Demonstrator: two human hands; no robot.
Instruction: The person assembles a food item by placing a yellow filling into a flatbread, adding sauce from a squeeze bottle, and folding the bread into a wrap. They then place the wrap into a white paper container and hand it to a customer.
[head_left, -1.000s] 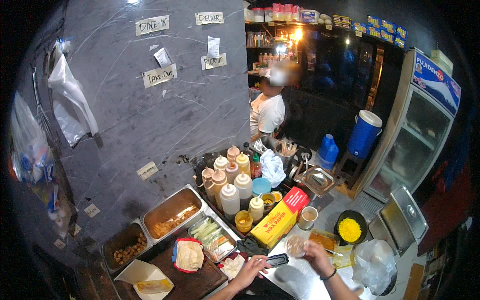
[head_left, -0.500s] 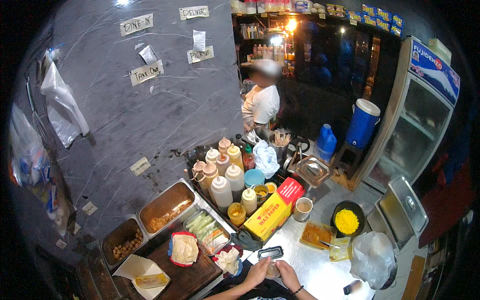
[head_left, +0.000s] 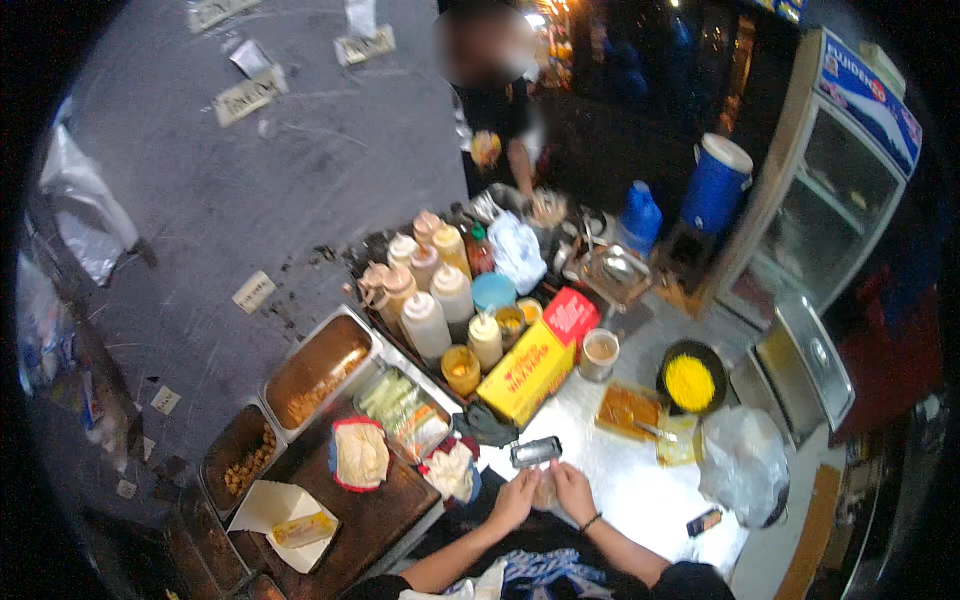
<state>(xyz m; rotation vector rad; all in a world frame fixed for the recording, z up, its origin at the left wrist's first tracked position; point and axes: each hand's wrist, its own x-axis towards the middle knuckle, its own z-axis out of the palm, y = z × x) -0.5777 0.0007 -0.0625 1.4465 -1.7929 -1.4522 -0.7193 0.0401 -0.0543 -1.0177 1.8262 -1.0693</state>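
The left hand (head_left: 514, 501) and right hand (head_left: 573, 493) pinch a small translucent item (head_left: 544, 491), too blurred to identify, just below a black tray (head_left: 536, 452). A bowl (head_left: 690, 348) holds yellow shreds (head_left: 690, 385); a tub (head_left: 601, 412), brown sauce (head_left: 629, 407); one pan (head_left: 428, 395), green sticks (head_left: 396, 398); another pan (head_left: 225, 448), brown chunks (head_left: 252, 462); a paper box (head_left: 264, 506), a yellow roll (head_left: 303, 530).

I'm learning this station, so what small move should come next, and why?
I'd probably ease the small clear item forward to the black tray: the left hand and right hand both hold it, and the tray lies just beyond them. The item is too blurred to identify, so this is tentative.
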